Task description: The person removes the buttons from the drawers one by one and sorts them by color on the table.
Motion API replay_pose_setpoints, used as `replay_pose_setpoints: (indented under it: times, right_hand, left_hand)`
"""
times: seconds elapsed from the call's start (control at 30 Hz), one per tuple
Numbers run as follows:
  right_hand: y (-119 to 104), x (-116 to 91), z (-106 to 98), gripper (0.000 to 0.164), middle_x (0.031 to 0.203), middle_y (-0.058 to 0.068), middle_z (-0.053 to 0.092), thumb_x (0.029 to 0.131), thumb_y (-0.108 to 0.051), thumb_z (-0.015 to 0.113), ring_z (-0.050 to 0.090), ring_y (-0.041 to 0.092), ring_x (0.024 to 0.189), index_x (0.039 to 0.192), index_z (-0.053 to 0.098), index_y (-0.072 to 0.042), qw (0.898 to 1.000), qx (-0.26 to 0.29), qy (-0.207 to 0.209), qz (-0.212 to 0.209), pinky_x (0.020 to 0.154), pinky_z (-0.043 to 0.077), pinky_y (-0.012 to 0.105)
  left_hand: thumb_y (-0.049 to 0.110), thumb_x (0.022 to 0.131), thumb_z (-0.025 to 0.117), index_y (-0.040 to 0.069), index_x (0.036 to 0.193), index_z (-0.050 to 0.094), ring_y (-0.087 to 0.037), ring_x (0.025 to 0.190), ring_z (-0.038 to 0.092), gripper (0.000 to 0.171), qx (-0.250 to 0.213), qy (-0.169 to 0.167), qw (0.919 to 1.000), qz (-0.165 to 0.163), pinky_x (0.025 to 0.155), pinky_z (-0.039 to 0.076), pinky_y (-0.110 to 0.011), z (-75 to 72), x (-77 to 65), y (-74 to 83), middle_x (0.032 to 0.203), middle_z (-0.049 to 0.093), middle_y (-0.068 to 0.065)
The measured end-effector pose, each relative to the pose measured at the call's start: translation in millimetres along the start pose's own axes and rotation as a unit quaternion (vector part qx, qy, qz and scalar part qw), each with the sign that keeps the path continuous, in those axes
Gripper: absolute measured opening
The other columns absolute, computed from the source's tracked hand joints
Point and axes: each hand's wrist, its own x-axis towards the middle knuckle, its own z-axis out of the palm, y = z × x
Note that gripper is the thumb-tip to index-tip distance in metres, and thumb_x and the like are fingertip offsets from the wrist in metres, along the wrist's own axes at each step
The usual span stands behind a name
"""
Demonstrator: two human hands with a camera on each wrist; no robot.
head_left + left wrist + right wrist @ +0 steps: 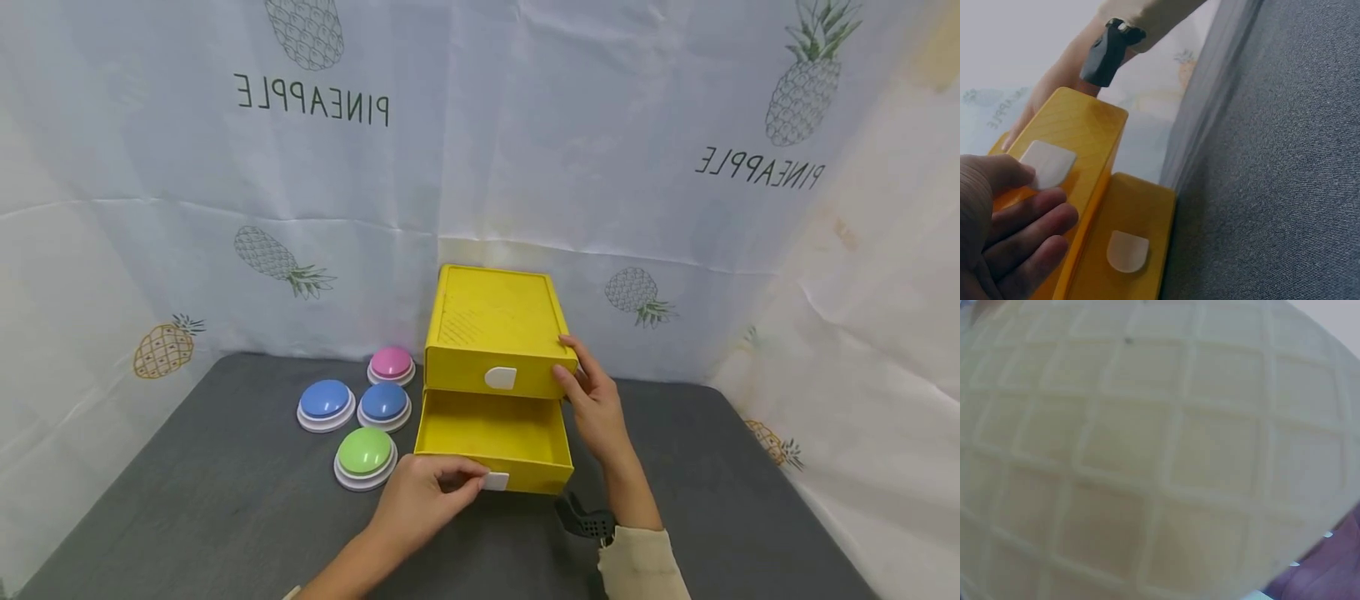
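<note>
A yellow two-drawer box (495,308) stands at the back of the dark table. Its lower drawer (491,425) is pulled out and has nothing inside; the upper one is closed. My left hand (423,496) pinches the lower drawer's white handle (496,481) between thumb and index finger. The left wrist view has that thumb on a white handle (1050,164), other fingers loosely bent, and a second handle (1127,252) beside it. At the box's right front corner my right hand (596,408) grips, thumb on the front. A ribbed pale yellow surface (1147,425) fills the right wrist view.
Left of the box sit several round push buttons on white bases: a pink button (392,362), a left blue button (325,399), another blue button (383,402) and a green button (364,451). A pineapple-print curtain (525,167) hangs close behind the table (202,492).
</note>
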Motion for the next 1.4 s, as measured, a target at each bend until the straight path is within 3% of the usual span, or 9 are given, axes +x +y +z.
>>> replay_pose_setpoints:
  times: [0.37, 0.63, 1.13, 1.3, 1.4]
  right_hand:
    - [1, 0, -1, 0.05, 0.157, 0.007, 0.045, 0.106, -0.026, 0.054, 0.059, -0.001, 0.114, 0.154, 0.041, -0.029, 1.0, -0.002, 0.002, 0.012, 0.083, 0.053, 0.018]
    - [1, 0, -2, 0.051, 0.158, 0.007, 0.044, 0.106, -0.024, 0.054, 0.059, -0.004, 0.117, 0.155, 0.04, -0.027, 1.0, 0.006, -0.002, 0.0, 0.084, 0.054, 0.017]
    - [1, 1, 1, 0.05, 0.159, 0.005, 0.043, 0.106, -0.026, 0.054, 0.059, -0.005, 0.118, 0.154, 0.041, -0.028, 1.0, 0.008, 0.001, 0.003, 0.085, 0.054, 0.017]
    - [1, 1, 1, 0.05, 0.161, 0.004, 0.039, 0.105, -0.026, 0.055, 0.056, -0.006, 0.123, 0.154, 0.042, -0.028, 1.0, 0.009, 0.002, 0.003, 0.089, 0.053, 0.015]
    - [1, 0, 1, 0.05, 0.162, 0.003, 0.039, 0.105, -0.025, 0.055, 0.056, -0.005, 0.124, 0.154, 0.042, -0.028, 1.0, 0.011, 0.003, -0.001, 0.09, 0.053, 0.015]
  left_hand:
    - [0.009, 0.081, 0.084, 0.02, 0.089, 0.082, 0.006, 0.068, 0.067, 0.014, -0.011, 0.009, 0.9997, -0.018, 0.065, 0.058, -0.016, 3.7, 12.9, -5.4, 0.083, 0.079, 0.009]
    - [0.011, 0.081, 0.084, 0.02, 0.09, 0.083, 0.003, 0.07, 0.071, 0.013, -0.01, 0.023, 0.9997, -0.006, 0.066, 0.058, -0.016, 4.9, 29.9, -19.9, 0.083, 0.079, 0.007]
    - [0.016, 0.086, 0.08, 0.017, 0.097, 0.083, -0.005, 0.075, 0.073, 0.011, -0.028, 0.034, 0.9988, -0.022, 0.069, 0.058, -0.016, 8.3, 57.9, -40.5, 0.089, 0.08, 0.002]
    - [0.016, 0.087, 0.08, 0.018, 0.097, 0.083, -0.006, 0.077, 0.074, 0.01, -0.03, 0.043, 0.9981, -0.032, 0.07, 0.058, -0.016, 10.2, 58.2, -46.7, 0.089, 0.08, 0.003]
    - [0.017, 0.085, 0.081, 0.019, 0.093, 0.083, -0.002, 0.073, 0.072, 0.008, 0.0, 0.051, 0.9984, -0.025, 0.068, 0.057, -0.016, 9.7, 54.2, -50.9, 0.084, 0.079, 0.005]
